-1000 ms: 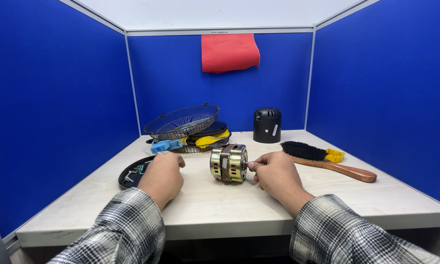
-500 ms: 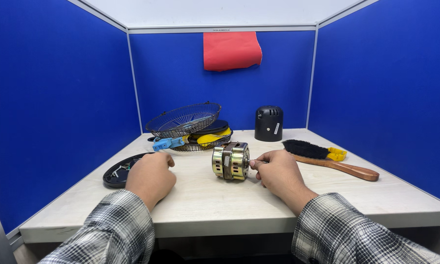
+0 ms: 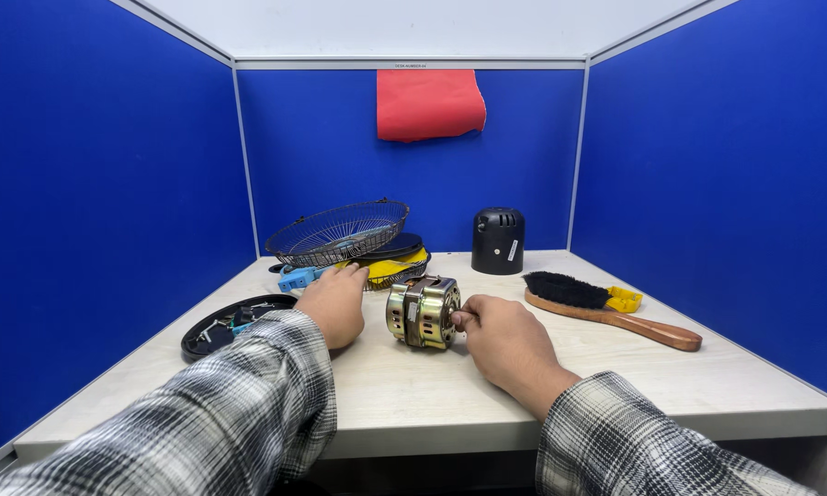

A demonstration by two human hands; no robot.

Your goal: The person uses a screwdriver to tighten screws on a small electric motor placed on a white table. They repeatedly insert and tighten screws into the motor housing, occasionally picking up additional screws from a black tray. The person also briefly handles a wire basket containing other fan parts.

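Head view shows the right hand (image 3: 501, 335) pinching the short shaft end of a brass-coloured motor (image 3: 423, 311), thumb and forefinger closed together on it at the motor's 3 o'clock side. That grip looks suited to steadying the motor, which lies on its side on the pale table (image 3: 708, 386) near the middle, so it cannot roll.

At the motor's 9 o'clock the left hand (image 3: 337, 303) lies knuckles up, fingers curled loosely down towards the tabletop, just beside the motor; whether it touches the casing or holds anything I cannot tell.

Further out, at 10 o'clock, sit a black round tray (image 3: 213, 328) of small parts, a blue tool (image 3: 296, 277), yellow blades (image 3: 397, 268) and a tilted wire fan guard (image 3: 340, 232). At 12 o'clock stands a black motor cover (image 3: 498, 241); at 2 o'clock lies a wooden-handled brush (image 3: 606, 307). A red cloth (image 3: 430, 103) hangs on the blue back panel.

Compared with half a second ago, the left hand has moved in from beside the tray to the motor's side; the right hand's pinch and the motor's place are unchanged.
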